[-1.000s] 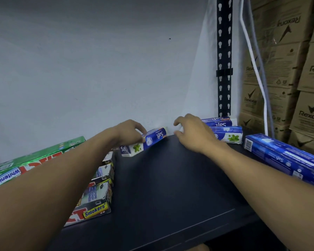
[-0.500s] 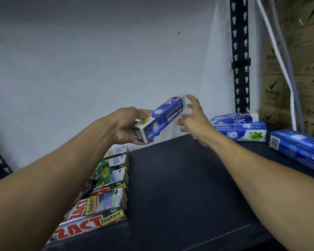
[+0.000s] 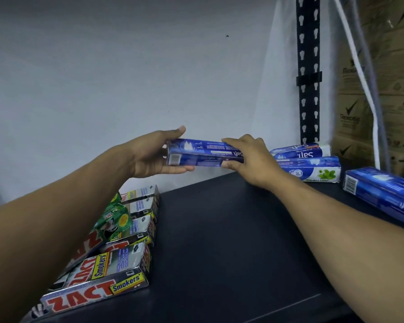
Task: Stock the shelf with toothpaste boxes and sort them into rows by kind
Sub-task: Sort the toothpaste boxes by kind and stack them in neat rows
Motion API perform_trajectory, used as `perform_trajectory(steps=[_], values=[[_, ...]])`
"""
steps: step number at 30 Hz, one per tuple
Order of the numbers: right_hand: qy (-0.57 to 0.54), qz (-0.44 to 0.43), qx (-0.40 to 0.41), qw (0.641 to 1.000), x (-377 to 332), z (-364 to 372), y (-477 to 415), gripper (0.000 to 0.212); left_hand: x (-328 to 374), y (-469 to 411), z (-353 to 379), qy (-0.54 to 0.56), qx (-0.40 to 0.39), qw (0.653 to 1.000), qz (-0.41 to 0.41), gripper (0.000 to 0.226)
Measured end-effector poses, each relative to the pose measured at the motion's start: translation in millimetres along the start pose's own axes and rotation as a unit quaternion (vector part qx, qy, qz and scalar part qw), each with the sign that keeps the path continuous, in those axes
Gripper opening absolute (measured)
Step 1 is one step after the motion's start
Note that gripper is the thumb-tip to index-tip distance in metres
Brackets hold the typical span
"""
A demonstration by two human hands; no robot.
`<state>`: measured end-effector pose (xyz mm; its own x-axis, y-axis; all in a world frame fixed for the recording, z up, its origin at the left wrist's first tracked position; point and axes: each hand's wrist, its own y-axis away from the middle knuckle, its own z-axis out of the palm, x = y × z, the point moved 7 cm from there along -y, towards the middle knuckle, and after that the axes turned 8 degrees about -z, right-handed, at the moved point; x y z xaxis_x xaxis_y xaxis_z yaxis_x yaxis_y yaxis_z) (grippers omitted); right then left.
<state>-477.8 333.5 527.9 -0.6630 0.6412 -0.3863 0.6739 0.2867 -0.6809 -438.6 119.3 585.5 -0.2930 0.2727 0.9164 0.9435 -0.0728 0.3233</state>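
A blue Safi toothpaste box (image 3: 201, 153) hangs level above the black shelf (image 3: 219, 241), held at both ends. My left hand (image 3: 154, 155) holds its left end, thumb on top and fingers underneath. Around its right end my right hand (image 3: 247, 157) grips it, fingers over the top, thumb below. Two more blue Safi boxes (image 3: 308, 162) lie stacked at the back right against the wall. Another blue Safi box (image 3: 383, 197) lies at the right edge. Silver-and-red Zact Smokers boxes (image 3: 117, 266) form a row at the left, with a green box (image 3: 114, 220) lying across them.
A white wall closes the back of the shelf. A black perforated upright (image 3: 308, 73) stands at the back right, with a white cable (image 3: 359, 73) beside it. Brown cartons (image 3: 387, 89) are stacked beyond the right side.
My left hand lifted the blue box from the shelf and turned it level. My right hand, open beside it a moment ago, now grips its right end.
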Motion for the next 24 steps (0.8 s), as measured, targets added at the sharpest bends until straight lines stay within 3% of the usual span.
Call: perform_trajectory(steps=[2,7,9,11,14,19,22,24], values=[[-0.011,0.010,0.014,1.000,-2.4,-2.4,-1.1,0.061,12.2,4.6,-2.4,-0.015,0.027,0.995,0.090,0.044],[-0.211,0.036,-0.010,0.977,-16.1,0.8,-3.3,0.042,41.0,25.1,-8.5,-0.169,0.112,0.942,0.269,0.083],[-0.285,0.058,-0.051,0.955,-21.7,6.0,-0.5,0.028,47.7,33.5,-10.0,-0.195,0.126,0.925,0.300,0.072],[-0.317,0.074,-0.070,0.943,-22.7,9.9,1.3,0.025,47.9,34.6,-13.5,-0.194,0.129,0.929,0.289,0.057],[-0.326,0.087,-0.058,0.940,-21.3,11.8,0.4,0.036,37.7,25.1,-22.3,-0.163,0.141,0.949,0.231,0.063],[-0.156,0.040,-0.075,0.984,-28.6,12.5,6.0,0.054,14.7,8.0,-25.3,-0.158,0.115,0.973,0.119,0.056],[-0.142,0.071,-0.091,0.983,-16.8,12.1,7.7,0.056,7.3,2.0,-28.0,-0.175,0.099,0.976,0.079,0.051],[-0.148,0.090,-0.105,0.979,-14.6,14.6,7.9,0.056,11.9,1.3,-28.9,-0.136,0.109,0.979,0.104,0.056]])
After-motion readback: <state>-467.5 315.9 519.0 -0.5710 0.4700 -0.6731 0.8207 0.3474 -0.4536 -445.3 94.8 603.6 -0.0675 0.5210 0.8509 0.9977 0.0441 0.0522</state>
